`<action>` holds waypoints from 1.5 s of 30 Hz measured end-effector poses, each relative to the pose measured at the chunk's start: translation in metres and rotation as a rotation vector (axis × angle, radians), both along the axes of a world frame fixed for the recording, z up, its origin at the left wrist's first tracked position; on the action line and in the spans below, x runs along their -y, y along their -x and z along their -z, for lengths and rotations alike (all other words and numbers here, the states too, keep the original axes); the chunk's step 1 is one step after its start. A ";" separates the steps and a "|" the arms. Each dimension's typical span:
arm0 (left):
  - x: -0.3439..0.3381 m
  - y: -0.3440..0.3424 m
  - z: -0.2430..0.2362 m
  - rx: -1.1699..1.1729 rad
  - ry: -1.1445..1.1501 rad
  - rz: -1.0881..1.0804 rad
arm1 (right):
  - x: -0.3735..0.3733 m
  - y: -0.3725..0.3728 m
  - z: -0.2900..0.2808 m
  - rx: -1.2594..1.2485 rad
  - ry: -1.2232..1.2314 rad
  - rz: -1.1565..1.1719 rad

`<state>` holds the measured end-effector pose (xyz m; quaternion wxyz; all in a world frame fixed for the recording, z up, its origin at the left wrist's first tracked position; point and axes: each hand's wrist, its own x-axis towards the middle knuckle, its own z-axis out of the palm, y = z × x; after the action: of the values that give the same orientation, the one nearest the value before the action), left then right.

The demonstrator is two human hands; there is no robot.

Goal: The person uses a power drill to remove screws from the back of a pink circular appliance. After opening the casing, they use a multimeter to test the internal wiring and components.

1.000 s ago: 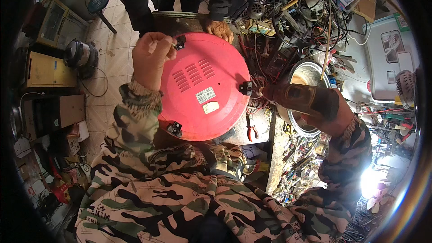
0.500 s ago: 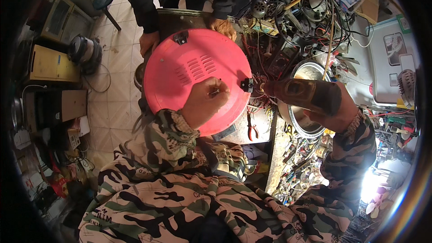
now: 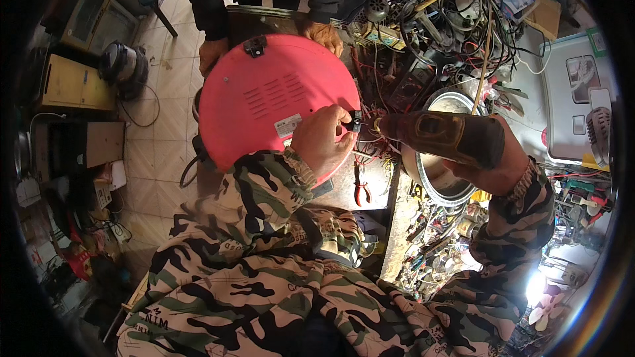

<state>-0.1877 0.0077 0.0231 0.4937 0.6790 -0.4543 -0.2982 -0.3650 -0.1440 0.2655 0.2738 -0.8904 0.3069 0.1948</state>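
Observation:
A round pink-red appliance base (image 3: 251,86) with vent slots lies on the worktop. Black brackets sit on its rim, one (image 3: 254,45) at the far side and another (image 3: 355,121) on the right. My left hand (image 3: 322,135) is closed at the right bracket, fingertips pinched against it; whatever they hold is too small to make out. In my right hand (image 3: 506,162) is a dark cordless drill (image 3: 440,135), its nose pointing left at that bracket. A small white label (image 3: 287,125) shows beside my left hand.
Across from me another person's hands (image 3: 324,35) rest at the base's far rim. Red-handled pliers (image 3: 362,188) lie near it. A metal pot (image 3: 451,192) stands below the drill. Tangled cables (image 3: 456,13) and loose parts (image 3: 430,251) crowd the right side.
My left hand has moved right, from over the base's middle to the bracket. The drill has shifted slightly left. The base has moved a little left and away, and its label now shows.

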 end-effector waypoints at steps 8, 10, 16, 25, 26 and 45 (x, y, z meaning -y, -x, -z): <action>0.009 0.009 0.004 0.154 -0.060 -0.026 | 0.004 -0.003 -0.004 0.013 -0.098 0.004; 0.009 0.010 0.004 0.185 -0.085 -0.033 | 0.006 -0.005 -0.003 0.011 -0.134 0.028; 0.012 0.015 0.002 0.264 -0.100 -0.056 | 0.009 0.004 -0.002 0.099 -0.142 0.015; 0.021 0.025 -0.002 0.276 -0.095 -0.097 | 0.003 0.012 -0.012 0.145 -0.187 0.069; 0.024 0.032 -0.002 0.257 -0.072 -0.072 | -0.002 0.018 -0.019 0.111 -0.142 0.077; 0.037 0.020 0.016 -0.014 0.107 -0.132 | 0.005 0.074 -0.015 0.157 0.286 -0.270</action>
<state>-0.2078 -0.0293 0.0073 0.5510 0.6780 -0.4204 -0.2449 -0.4389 -0.1491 0.2808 0.1391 -0.9658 0.1869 0.1142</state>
